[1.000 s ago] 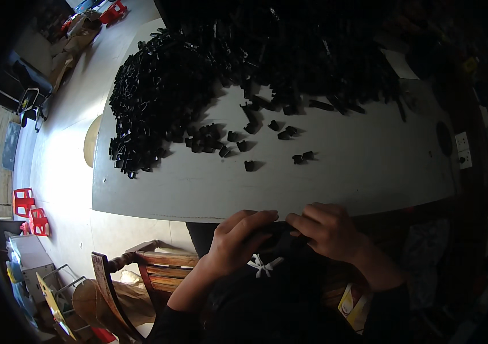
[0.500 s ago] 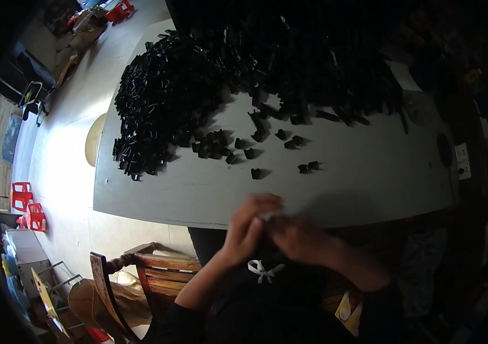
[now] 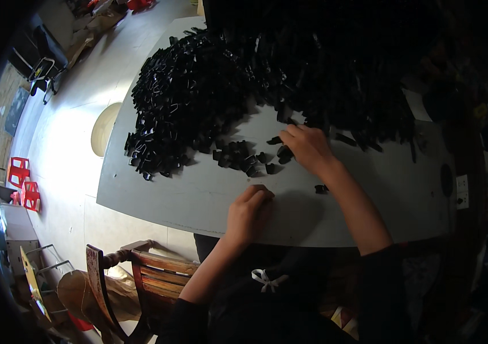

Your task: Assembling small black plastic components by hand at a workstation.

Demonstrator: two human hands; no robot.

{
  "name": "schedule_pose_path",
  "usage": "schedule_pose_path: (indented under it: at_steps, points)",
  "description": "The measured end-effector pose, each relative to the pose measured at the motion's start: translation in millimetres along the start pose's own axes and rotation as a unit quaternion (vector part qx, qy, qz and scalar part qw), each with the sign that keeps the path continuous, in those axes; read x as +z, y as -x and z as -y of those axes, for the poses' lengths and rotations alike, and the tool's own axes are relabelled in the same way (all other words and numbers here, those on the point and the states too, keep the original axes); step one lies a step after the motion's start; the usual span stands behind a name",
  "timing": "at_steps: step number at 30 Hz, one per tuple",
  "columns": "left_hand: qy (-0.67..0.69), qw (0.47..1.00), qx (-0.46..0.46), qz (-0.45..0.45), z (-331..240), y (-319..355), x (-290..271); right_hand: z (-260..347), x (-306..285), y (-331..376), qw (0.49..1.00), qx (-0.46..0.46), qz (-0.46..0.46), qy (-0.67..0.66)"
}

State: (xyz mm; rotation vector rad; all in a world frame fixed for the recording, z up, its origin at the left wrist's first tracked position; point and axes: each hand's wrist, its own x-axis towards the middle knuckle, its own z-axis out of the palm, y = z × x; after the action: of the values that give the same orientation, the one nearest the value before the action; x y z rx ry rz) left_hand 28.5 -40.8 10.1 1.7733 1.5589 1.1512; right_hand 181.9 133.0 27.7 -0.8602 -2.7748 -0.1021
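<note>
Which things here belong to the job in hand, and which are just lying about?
In the job, apparently:
- loose black pieces, right hand at them
- black heap
- grey table, left hand near its edge

Just lying about:
- red stools
- yellow panel

On the table (image 3: 158, 202), I see a pile of parts (image 3: 181, 106) from ten to two o'clock and loose pieces (image 3: 235, 155) before it; off the table, a chair (image 3: 165, 273) at seven-thirty, stools (image 3: 18, 171) at nine.

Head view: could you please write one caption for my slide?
Right hand beside small black pieces on a grey table, left hand curled nearer the person's edge.
</note>
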Motion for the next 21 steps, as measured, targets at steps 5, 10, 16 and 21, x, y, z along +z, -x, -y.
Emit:
schedule_pose_path:
  at_steps: [5,10,16,21]
  points:
    - [0.15,0.988,-0.041,-0.013,-13.6,22.6,-36.1,61.8,-58.7,59.2,0.964,0.078,-0.003,-0.254]
    - [0.196,0.981,0.014,-0.001,-25.7,27.0,-39.8,92.4,-90.0,90.7,0.943,0.041,-0.031,-0.328]
    - [0.203,0.979,0.036,0.002,-42.7,28.0,-39.7,98.3,-102.3,95.5,0.958,0.033,-0.042,-0.282]
    - [0.199,0.979,0.048,-0.008,-44.6,32.2,-37.0,100.6,-102.6,100.7,0.964,0.022,-0.039,-0.263]
